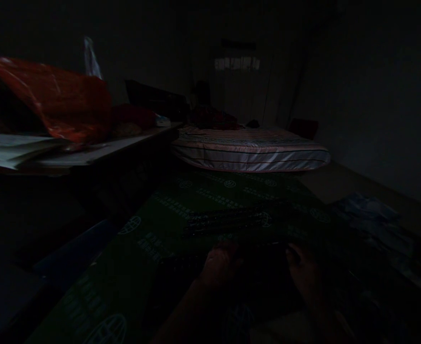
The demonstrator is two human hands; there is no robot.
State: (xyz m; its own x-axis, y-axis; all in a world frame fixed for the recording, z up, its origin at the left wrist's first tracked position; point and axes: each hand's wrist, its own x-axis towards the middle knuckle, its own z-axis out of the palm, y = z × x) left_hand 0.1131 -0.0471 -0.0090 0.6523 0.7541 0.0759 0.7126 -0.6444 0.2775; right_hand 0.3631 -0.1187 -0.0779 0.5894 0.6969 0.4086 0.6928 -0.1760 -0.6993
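The light is very dim. A dark, flat panel-like thing (pixel 264 272) lies in front of me on a green sheet (pixel 153 210) printed with pale writing and globe marks; its exact kind is lost in shadow. My left hand (pixel 219 263) rests over its middle-left part with the fingers curled, and whatever they hold is hidden. At the panel's far right edge my right hand (pixel 301 267) has thumb and fingers closed on the rim. Just beyond the panel lie several thin black rods (pixel 225 220), side by side, touched by neither hand.
A shelf-like table (pixel 124 145) on the left bears an orange plastic bag (pixel 74 100) and papers (pixel 10 148). Behind the sheet is a mattress with a striped cover (pixel 249 150). Crumpled bluish cloth or plastic (pixel 378 220) lies on the floor at right.
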